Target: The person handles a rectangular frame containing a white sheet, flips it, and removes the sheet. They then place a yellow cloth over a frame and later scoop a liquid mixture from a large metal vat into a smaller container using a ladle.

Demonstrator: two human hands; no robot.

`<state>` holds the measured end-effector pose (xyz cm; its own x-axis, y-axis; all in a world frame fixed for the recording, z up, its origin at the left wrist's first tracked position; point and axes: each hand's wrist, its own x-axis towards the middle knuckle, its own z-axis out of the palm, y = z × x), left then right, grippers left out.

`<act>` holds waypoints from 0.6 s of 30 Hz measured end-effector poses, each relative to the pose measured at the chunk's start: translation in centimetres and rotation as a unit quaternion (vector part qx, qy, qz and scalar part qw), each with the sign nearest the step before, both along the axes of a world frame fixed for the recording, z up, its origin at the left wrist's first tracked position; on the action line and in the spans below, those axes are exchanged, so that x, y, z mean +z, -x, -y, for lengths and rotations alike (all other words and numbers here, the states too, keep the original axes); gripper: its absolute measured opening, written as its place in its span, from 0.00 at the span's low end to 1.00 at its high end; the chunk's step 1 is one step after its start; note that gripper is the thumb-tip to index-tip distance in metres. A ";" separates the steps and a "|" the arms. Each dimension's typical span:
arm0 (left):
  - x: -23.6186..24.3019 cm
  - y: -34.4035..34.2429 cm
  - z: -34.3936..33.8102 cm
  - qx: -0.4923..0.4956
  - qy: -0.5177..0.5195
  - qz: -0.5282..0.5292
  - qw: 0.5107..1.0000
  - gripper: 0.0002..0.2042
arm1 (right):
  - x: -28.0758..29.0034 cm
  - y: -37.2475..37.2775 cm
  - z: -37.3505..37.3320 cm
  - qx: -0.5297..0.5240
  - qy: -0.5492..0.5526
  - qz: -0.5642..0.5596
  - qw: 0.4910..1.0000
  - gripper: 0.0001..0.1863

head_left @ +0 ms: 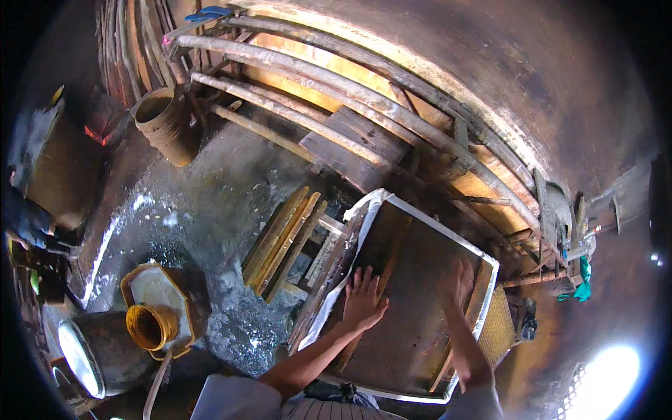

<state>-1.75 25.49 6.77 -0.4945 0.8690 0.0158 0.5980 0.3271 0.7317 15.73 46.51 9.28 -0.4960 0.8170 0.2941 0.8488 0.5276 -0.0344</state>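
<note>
A large dark, flat board or tray (400, 245) with a pale white rim lies directly in front of me, with thin wooden strips across it. My left hand (362, 304) is over its left part with fingers spread and nothing held; I cannot tell whether it touches the surface. My right hand (456, 287) reaches over the right part, fingers stretched out and slightly blurred, also holding nothing. A woven yellowish panel (498, 323) shows beyond the right edge. Just left of the board stand stacked wooden planks (278, 238).
A yellow bucket (151, 329) sits in a pan of whitish liquid, beside a metal drum (121, 355), at lower left. Another bucket (166, 138) stands near wooden poles. A long pole rack (364, 112) runs along the back. A partly visible person (28, 217) is at the far left edge.
</note>
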 end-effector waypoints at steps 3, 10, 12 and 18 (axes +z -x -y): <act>2.3 3.5 5.4 0.087 -0.175 0.301 0.933 0.22 | 0.5 14.7 -4.6 0.194 0.045 -0.058 0.978 0.24; -8.3 -0.9 24.3 0.205 -0.159 0.496 0.829 0.22 | -1.9 29.4 -11.0 0.345 0.205 0.179 0.898 0.14; -6.7 -2.7 25.9 0.239 -0.114 0.405 0.875 0.20 | -3.9 30.1 -11.3 0.355 0.277 0.183 0.874 0.11; -1.5 -4.9 25.0 0.329 -0.066 0.022 0.942 0.05 | -4.6 25.8 -14.0 0.351 0.241 -0.224 0.877 0.06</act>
